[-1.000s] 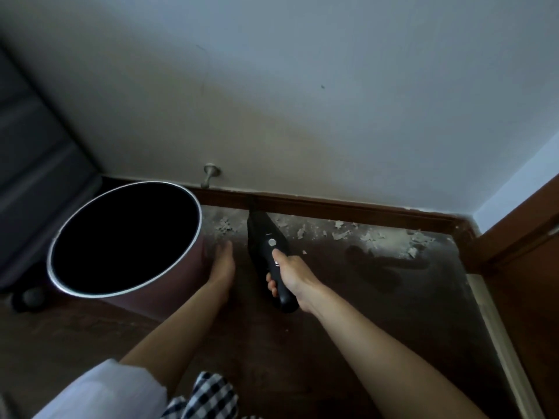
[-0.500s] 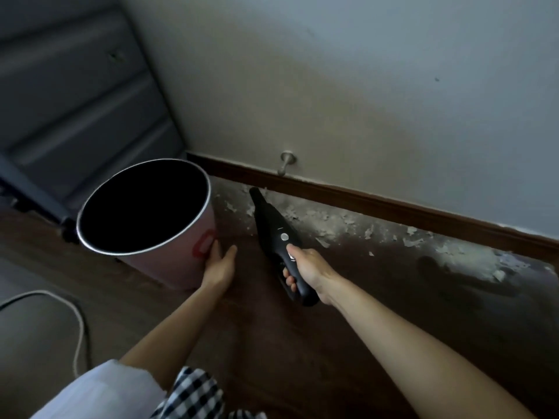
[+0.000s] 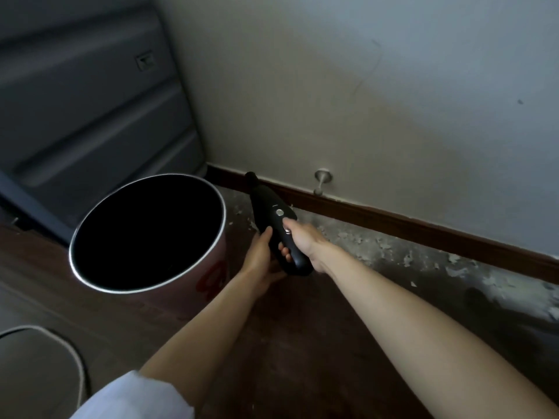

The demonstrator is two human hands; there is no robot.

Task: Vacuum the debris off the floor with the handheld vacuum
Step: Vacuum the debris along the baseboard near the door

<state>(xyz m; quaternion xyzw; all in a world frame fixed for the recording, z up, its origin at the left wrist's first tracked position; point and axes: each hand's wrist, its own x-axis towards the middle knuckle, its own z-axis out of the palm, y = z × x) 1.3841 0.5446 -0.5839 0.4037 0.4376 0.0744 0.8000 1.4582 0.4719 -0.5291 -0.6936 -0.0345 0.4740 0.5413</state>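
Note:
My right hand (image 3: 299, 240) grips the handle of the black handheld vacuum (image 3: 272, 213). Its nozzle points up and left, toward the baseboard corner beside the bin. My left hand (image 3: 260, 255) sits just left of the vacuum's handle with fingers extended, between the vacuum and the pink bin (image 3: 211, 273); whether it touches either I cannot tell. Pale flakes of debris (image 3: 393, 246) lie scattered on the dark wood floor along the baseboard, stretching to the right.
The pink bin with a metal rim (image 3: 225, 213) stands left of my hands. A grey ribbed cabinet (image 3: 90, 101) fills the upper left. A metal door stop (image 3: 322, 179) juts from the wall. A white cord (image 3: 75, 358) loops on the floor at lower left.
The view has swung left. My right hand has carried the vacuum left toward the corner by the bin. My left hand has come off the bin's side and moved next to the vacuum's handle.

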